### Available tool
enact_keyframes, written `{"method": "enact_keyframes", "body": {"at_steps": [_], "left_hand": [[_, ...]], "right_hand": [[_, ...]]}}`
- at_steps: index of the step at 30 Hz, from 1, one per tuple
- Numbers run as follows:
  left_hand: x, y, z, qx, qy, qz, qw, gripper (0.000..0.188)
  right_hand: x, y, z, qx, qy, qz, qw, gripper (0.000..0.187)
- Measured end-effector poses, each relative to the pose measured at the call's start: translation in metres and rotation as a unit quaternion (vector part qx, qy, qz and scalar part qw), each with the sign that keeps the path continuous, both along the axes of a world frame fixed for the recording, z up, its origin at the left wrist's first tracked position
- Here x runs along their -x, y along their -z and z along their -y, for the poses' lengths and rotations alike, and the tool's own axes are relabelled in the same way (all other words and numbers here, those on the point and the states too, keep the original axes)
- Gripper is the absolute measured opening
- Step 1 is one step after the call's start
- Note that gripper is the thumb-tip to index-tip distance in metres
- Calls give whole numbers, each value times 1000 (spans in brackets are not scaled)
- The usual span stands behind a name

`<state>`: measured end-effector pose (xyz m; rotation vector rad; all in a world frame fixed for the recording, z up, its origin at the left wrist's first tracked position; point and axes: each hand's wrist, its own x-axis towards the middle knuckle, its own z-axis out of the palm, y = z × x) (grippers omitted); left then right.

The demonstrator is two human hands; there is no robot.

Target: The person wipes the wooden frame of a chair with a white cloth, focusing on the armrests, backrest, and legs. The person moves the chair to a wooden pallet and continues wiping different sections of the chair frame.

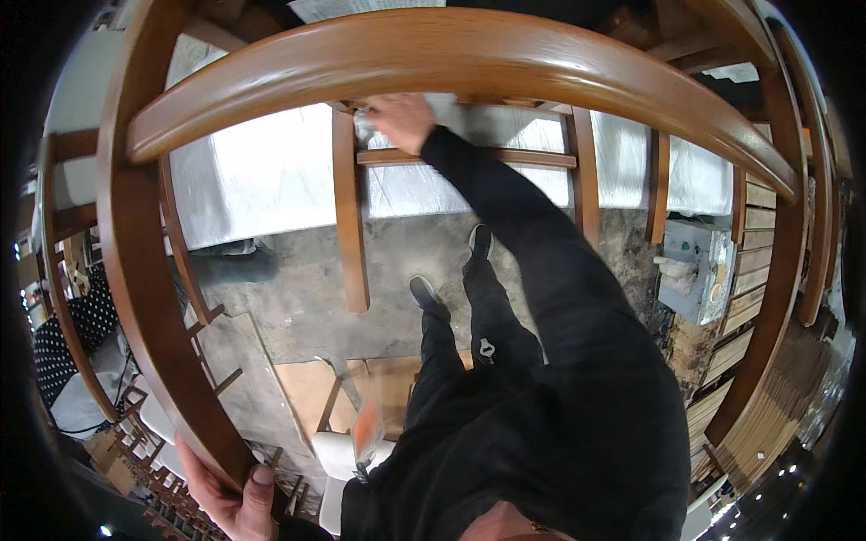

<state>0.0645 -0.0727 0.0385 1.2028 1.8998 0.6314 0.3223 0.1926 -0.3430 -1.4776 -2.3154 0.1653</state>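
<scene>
My left hand [230,496] is wrapped around the lower end of a brown wooden post, with the thumb on the near side. That post belongs to a glossy wooden chair frame [478,54], whose broad curved rail spans the top of the view. My right arm in a black sleeve reaches up under the rail. There my right hand [403,120] is bent at a joint of the frame, beside a wooden leg [350,216] and a thin crossbar [465,159]. Something pale and greyish shows at its fingertips, too blurred to name.
A table covered in shiny clear plastic [271,176] lies beyond the frame. At the right stand a grey metal box [696,270] and a slatted wooden pallet [740,307]. A sheet of brown cardboard [302,383] lies on the floor. More chairs and a person in dotted cloth [77,329] are at the left.
</scene>
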Motion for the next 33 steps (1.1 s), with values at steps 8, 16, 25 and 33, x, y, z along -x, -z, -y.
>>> {"method": "enact_keyframes", "body": {"at_steps": [8, 16, 25, 33], "left_hand": [[-4, 3, -1, -81, -13, 86, 993, 80], [8, 3, 5, -88, -6, 72, 994, 88], [9, -2, -11, -26, 63, 19, 997, 77], [5, 1, -12, -41, 70, 45, 996, 70]], "right_hand": [[-96, 19, 42, 108, 134, -108, 979, 26], [-27, 25, 7, 112, 105, -142, 978, 33], [-126, 23, 57, -77, 112, -90, 987, 18], [-284, 7, 100, -168, 390, -65, 903, 34]]}}
